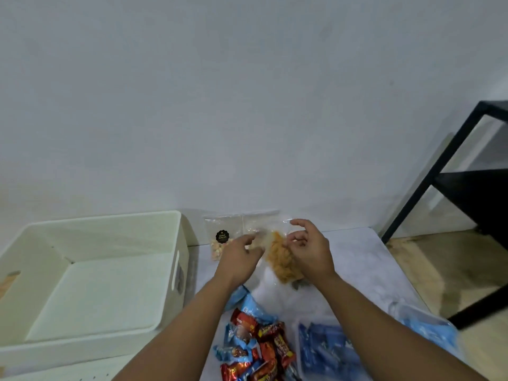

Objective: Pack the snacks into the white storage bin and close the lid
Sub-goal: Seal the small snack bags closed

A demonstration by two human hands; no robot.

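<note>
Risk, as I judged it: the clear bag of orange snack (280, 259) was thin and limp; a loose pinch at one edge could let it slide out or tear on the way to the white storage bin (90, 273). My left hand (239, 257) pinched the bag's left side with fingers partly curled. My right hand (309, 248) held its right side, fingers loosely bent, thumb raised. The bag sat near the desk's far edge. The bin stood open and held nothing at the desk's left edge; its lid was not visible. Wrapped candies (255, 350) remained at the near edge
</note>
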